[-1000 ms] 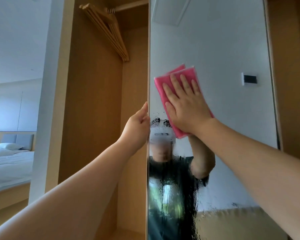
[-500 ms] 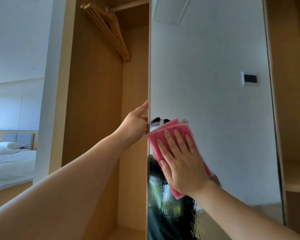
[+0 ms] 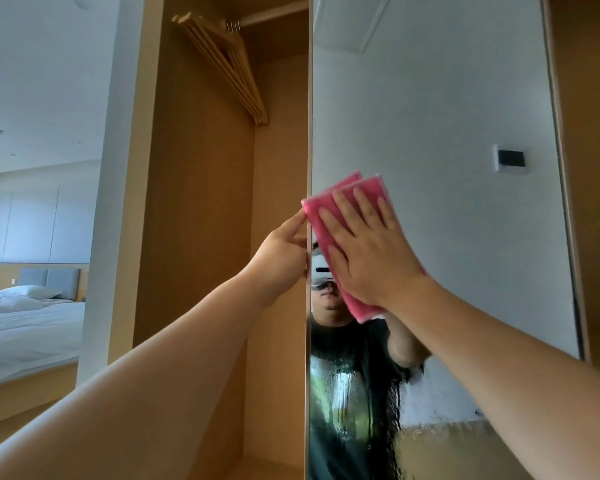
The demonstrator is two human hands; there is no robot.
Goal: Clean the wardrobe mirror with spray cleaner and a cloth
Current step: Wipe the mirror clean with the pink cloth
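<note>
The wardrobe mirror (image 3: pixel 430 116) fills the right half of the view on an open door. A folded pink cloth (image 3: pixel 317 216) lies flat against the glass near its left edge. My right hand (image 3: pixel 371 251) presses the cloth onto the mirror with straight, spread fingers. My left hand (image 3: pixel 281 254) grips the door's left edge, thumb on the near side, fingers hidden behind the edge. The lower part of the glass is streaked with wet cleaner. No spray bottle is in view.
Left of the door the open wardrobe (image 3: pixel 201 237) holds several wooden hangers (image 3: pixel 229 64) on a rail at the top. Further left, a bed (image 3: pixel 25 327) with white bedding stands in the room beyond. A wooden panel (image 3: pixel 593 168) borders the mirror on the right.
My right hand and the cloth went down the left side of the glass, then came back up to mid height. My left hand stayed on the door edge.
</note>
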